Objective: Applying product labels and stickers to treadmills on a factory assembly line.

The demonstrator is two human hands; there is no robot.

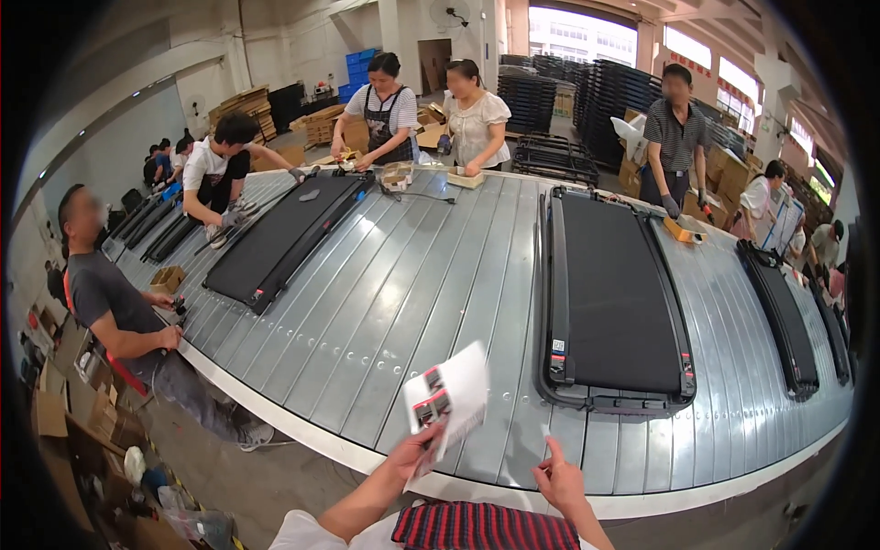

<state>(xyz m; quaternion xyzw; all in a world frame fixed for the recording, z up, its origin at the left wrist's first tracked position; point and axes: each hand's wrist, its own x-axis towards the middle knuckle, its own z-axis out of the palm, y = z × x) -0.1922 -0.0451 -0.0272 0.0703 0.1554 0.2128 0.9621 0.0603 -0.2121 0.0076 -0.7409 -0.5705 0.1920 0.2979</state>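
Label sheet [466, 396] over table edge [660, 503], panel [610, 284] apart

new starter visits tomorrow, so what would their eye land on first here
Probably the big silver slatted table, which sweeps across most of the view. Right of centre, a large black framed panel lies on it and stands out against the shiny metal. At lower centre, the person's left grip holds white printed sheets with red and black patches.
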